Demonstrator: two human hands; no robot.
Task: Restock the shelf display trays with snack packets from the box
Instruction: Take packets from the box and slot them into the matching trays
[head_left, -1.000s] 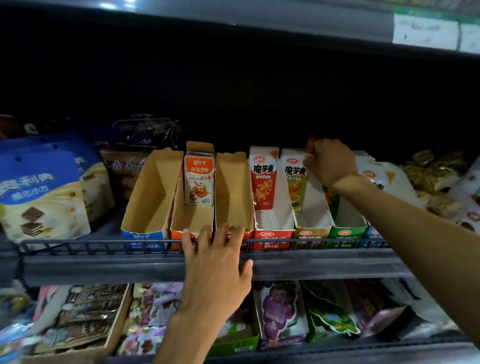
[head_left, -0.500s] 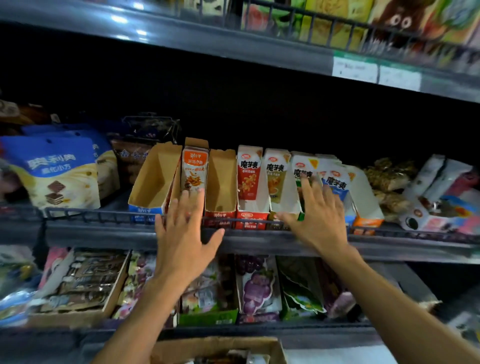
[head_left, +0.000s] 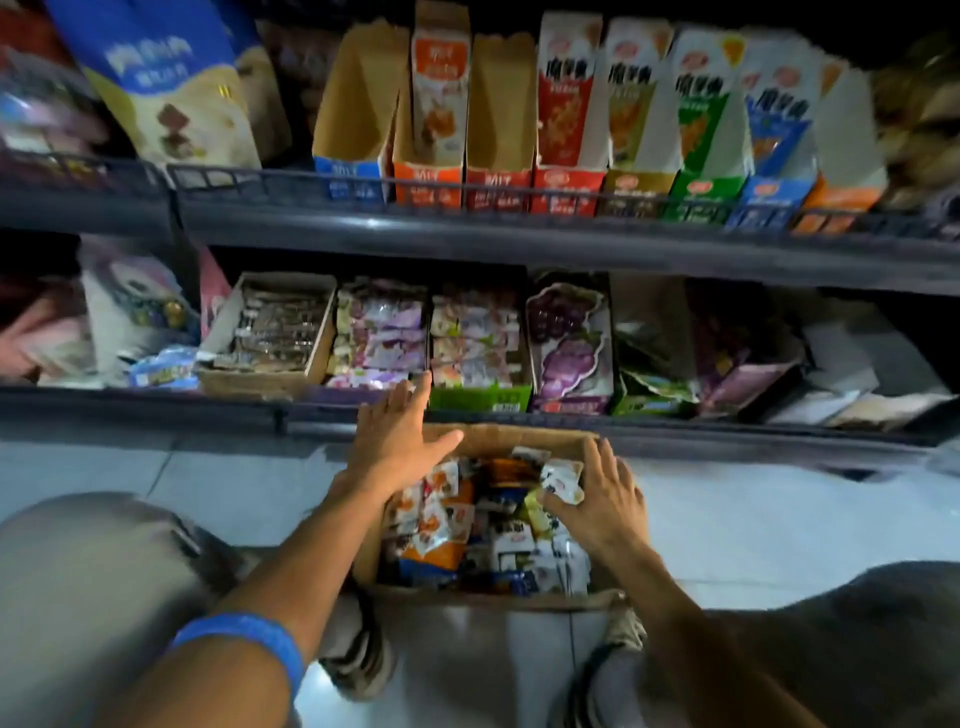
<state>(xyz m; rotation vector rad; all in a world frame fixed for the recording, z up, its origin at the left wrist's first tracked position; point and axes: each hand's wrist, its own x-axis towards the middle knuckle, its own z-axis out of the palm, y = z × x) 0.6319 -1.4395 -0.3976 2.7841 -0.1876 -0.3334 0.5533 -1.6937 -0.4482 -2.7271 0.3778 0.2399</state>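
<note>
Whole frame is motion-blurred, so print on the packs is unreadable. Upper shelf (head_left: 519, 244) is cut off at the top edge; the tops of the display trays (head_left: 498, 130) run out of view, and the far right of that shelf goes to dark smear. Two brown trays look bare inside, and one orange packet (head_left: 439, 88) stands in the tray between them. Right of those, five more trays hold upright packs. Lower shelf (head_left: 467, 415) has flat trays of sweets; its right end is too dark to make out.

Box (head_left: 483, 439) sits on the floor, near me, between my knees, just in front of the lower shelf. Its near wall is partly hidden by my forearms. Snack packets (head_left: 452, 519) lie jumbled inside it, mixed colours, individual ones hard to separate.

My left hand (head_left: 397, 441) is above the box's far-left corner, fingers (head_left: 415, 397) straight and spread, released, holding nothing; fingertips overlap the lower shelf's front edge, and I cannot tell if they touch it. My right hand (head_left: 605, 496) is down on the right side of the box, palm over the packets, thumb against a white packet (head_left: 561, 480); fingers look relaxed, but whether they grasp it I cannot tell. A blue band (head_left: 244, 636) is on my left forearm.
</note>
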